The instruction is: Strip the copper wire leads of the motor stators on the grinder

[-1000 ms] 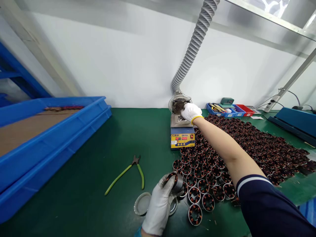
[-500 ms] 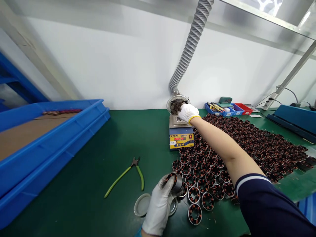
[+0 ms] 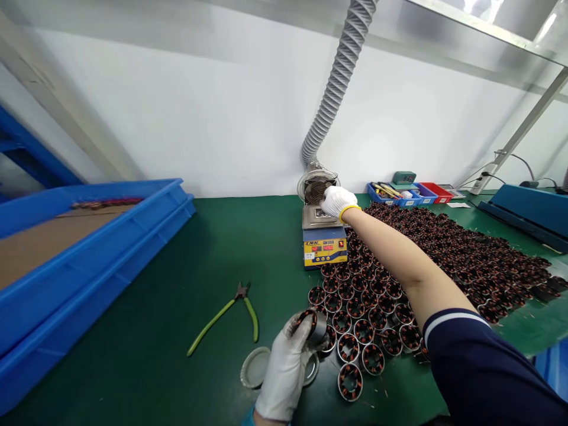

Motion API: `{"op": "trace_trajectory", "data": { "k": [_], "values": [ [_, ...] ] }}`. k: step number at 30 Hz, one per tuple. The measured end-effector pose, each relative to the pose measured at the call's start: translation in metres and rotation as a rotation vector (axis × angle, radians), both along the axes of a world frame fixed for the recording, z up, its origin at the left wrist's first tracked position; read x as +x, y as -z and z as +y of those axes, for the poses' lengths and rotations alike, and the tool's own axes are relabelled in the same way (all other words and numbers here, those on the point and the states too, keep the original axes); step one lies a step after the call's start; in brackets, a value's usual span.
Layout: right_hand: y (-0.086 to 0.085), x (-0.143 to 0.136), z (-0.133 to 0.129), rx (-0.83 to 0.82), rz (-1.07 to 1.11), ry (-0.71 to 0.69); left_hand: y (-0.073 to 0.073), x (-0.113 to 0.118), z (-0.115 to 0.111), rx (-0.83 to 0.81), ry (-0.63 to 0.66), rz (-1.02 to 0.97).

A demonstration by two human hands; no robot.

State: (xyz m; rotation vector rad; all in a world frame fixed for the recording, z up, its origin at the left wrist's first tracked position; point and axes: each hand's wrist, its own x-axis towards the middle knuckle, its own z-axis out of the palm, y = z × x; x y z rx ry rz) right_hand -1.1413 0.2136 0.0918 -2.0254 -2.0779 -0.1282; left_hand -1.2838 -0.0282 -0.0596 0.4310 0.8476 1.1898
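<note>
My left hand (image 3: pixel 285 367), in a white glove, grips a metal ring with copper windings (image 3: pixel 316 329) low in the middle of the view. My right hand (image 3: pixel 338 202), gloved with a yellow cuff, reaches over the blue and yellow heated unit (image 3: pixel 325 247) with red digits. Its fingers are closed at the unit's top, and what they hold is too small to make out. Beside my left hand lie a round shallow dish (image 3: pixel 255 368) and a second dish (image 3: pixel 311 370), partly hidden. Green-handled cutters (image 3: pixel 242 291) lie open on the table.
Many wound rings (image 3: pixel 373 360) cover the right side of the green table (image 3: pixel 155 331). Stacked blue trays (image 3: pixel 146 222) stand at the left. Small blue and red bins (image 3: pixel 437 191) are at the back right. A grey hose (image 3: pixel 339 77) hangs above the unit.
The view has shifted slightly. Both hands keep nearly the same positions, and the ring stays in my left hand.
</note>
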Motion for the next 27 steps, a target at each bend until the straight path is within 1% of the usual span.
{"op": "trace_trajectory", "data": {
  "k": [3,10,12,16,19,24,27],
  "values": [
    [0.002,0.001,-0.001,-0.021,-0.003,-0.005,0.0,0.0,0.0,0.001,-0.005,0.001],
    [-0.002,0.026,0.003,0.015,0.033,-0.015,-0.005,0.002,-0.002,-0.025,-0.005,0.011],
    [-0.002,0.025,0.006,0.029,0.061,-0.011,-0.003,0.002,-0.002,-0.028,-0.008,0.009],
    [0.005,0.012,0.013,0.035,0.131,0.026,0.002,0.0,-0.002,-0.002,-0.008,0.017],
    [0.008,0.01,0.015,0.017,0.169,0.052,0.003,-0.001,-0.001,0.018,-0.005,0.019],
    [0.004,0.03,0.015,0.025,0.177,0.08,-0.002,0.001,-0.001,0.006,0.008,0.021],
    [0.0,0.041,0.014,0.042,0.18,0.096,-0.001,0.001,-0.002,0.002,0.013,0.016]
  ]
}}
